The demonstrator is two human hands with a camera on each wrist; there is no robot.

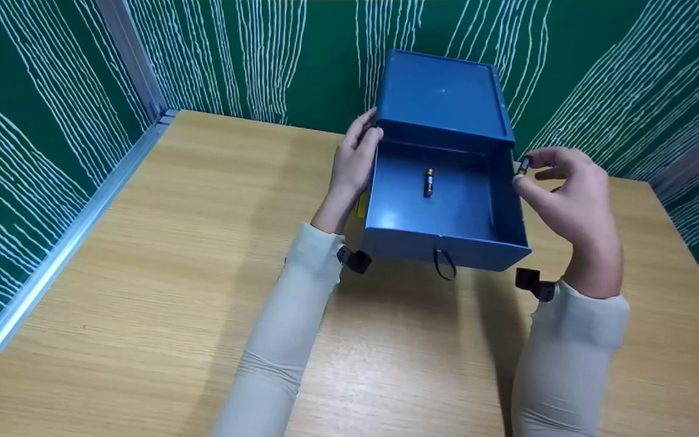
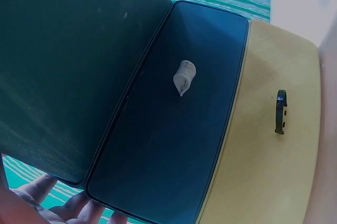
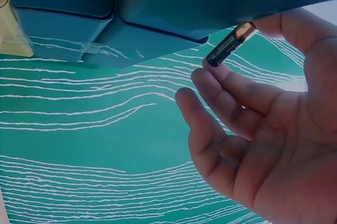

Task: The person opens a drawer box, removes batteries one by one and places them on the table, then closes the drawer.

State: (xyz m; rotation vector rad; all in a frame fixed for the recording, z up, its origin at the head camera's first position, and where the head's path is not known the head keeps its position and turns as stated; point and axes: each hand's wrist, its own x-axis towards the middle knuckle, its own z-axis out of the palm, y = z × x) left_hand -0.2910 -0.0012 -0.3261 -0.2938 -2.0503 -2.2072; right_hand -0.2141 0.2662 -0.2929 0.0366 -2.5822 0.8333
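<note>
A blue drawer (image 1: 446, 255) with a black loop pull (image 1: 445, 264) stands pulled out of a drawer unit (image 1: 443, 91). Inside it lies a small dark battery (image 1: 428, 182). My left hand (image 1: 352, 161) touches the unit's left side, thumb at the front corner; in the left wrist view its fingertips (image 2: 90, 211) lie along the side. Just beyond the drawer's right wall, my right hand (image 1: 574, 188) pinches a second battery (image 1: 523, 165) between thumb and fingers. The right wrist view shows that battery (image 3: 231, 42), dark with a copper end.
Below the open drawer, the left wrist view shows a blue drawer front (image 2: 163, 129) with a whitish pull (image 2: 184, 76) and a yellow front (image 2: 258, 129) with a black pull (image 2: 280, 110). The unit stands on a wooden table (image 1: 143, 273) near a green, white-streaked wall (image 1: 325, 60).
</note>
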